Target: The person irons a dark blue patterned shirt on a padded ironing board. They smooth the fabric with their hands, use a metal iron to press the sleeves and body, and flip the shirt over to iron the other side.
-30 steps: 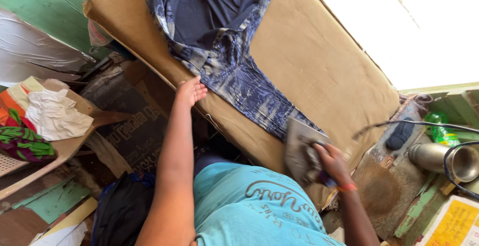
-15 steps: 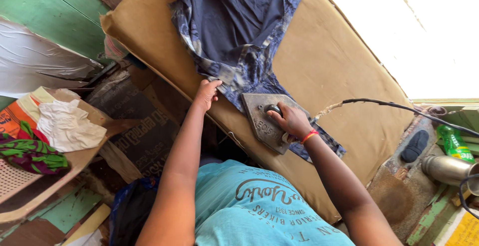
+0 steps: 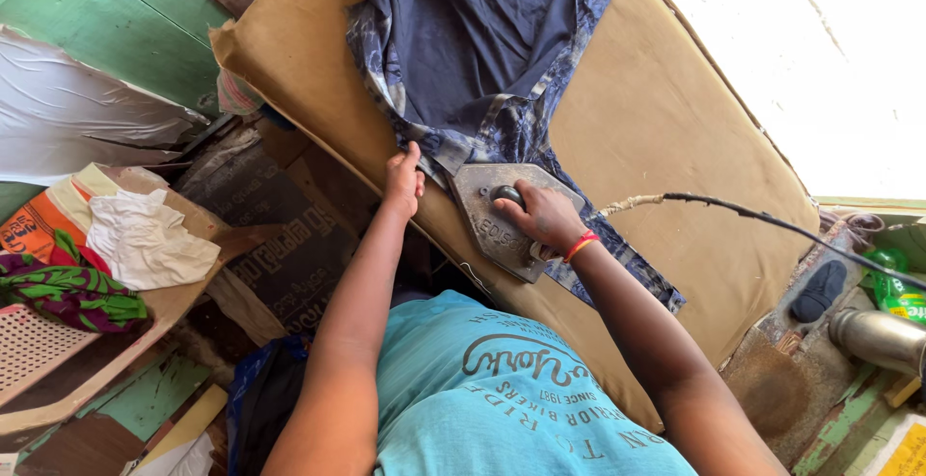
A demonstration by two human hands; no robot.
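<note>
**Head view: heavy iron set on dark blue cloth at padded table**

Head camera looks down on a broad table (image 3: 675, 148) padded in tan fabric, running from upper left to lower right. A dark blue patterned garment (image 3: 482, 52) lies spread across its upper part, with a narrow strip trailing down toward the table's near edge. On that cloth, close to the near edge, sits a grey metal iron (image 3: 497, 220), its pointed end toward the lower right. The right hand (image 3: 540, 217) is closed around the iron's dark handle, a red and orange band at the wrist. A black cord (image 3: 772, 220) runs off from the iron toward the right. The left hand (image 3: 403, 182) lies just beside the iron, fingers (image 3: 413, 156) stretched out flat and pressing the garment's hem against the padding; it grips nothing. Left of the table, a lower wooden surface carries a crumpled white cloth (image 3: 145, 240) and a green and purple cloth (image 3: 68, 293). At far right, a green plastic bottle (image 3: 897, 293) lies near a metal cylinder (image 3: 878, 336).
</note>
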